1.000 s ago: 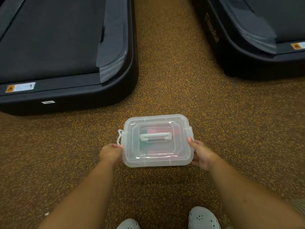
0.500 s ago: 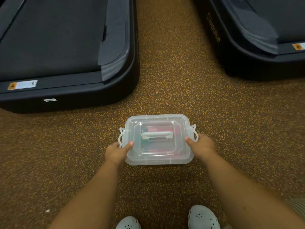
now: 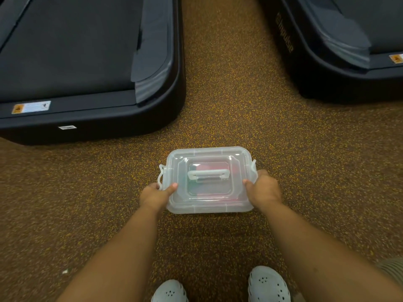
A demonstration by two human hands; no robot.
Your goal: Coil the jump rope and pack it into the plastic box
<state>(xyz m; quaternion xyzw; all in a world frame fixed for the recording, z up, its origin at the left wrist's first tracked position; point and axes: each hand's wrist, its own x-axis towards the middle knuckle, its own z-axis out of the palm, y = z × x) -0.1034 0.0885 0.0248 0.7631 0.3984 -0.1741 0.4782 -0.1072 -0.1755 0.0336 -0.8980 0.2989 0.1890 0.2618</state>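
Note:
A clear plastic box (image 3: 207,203) with its lid on sits on the speckled brown floor in front of me. A white handle (image 3: 207,173) lies flat on the lid. Through the lid I see blurred red and green shapes; the jump rope itself cannot be made out. My left hand (image 3: 156,194) grips the box's left side, thumb on the lid, by the left clasp (image 3: 161,174), which sticks outward. My right hand (image 3: 262,188) grips the right side, thumb on the lid, covering most of the right clasp.
A black treadmill (image 3: 91,118) stands at the back left and a second one (image 3: 327,68) at the back right, with a strip of floor between them. My two white perforated shoes (image 3: 269,284) are at the bottom edge.
Both hands moved up from the box's near corners onto its sides, thumbs now pressing on the lid. The right clasp, sticking out half a second ago, is now under my right hand.

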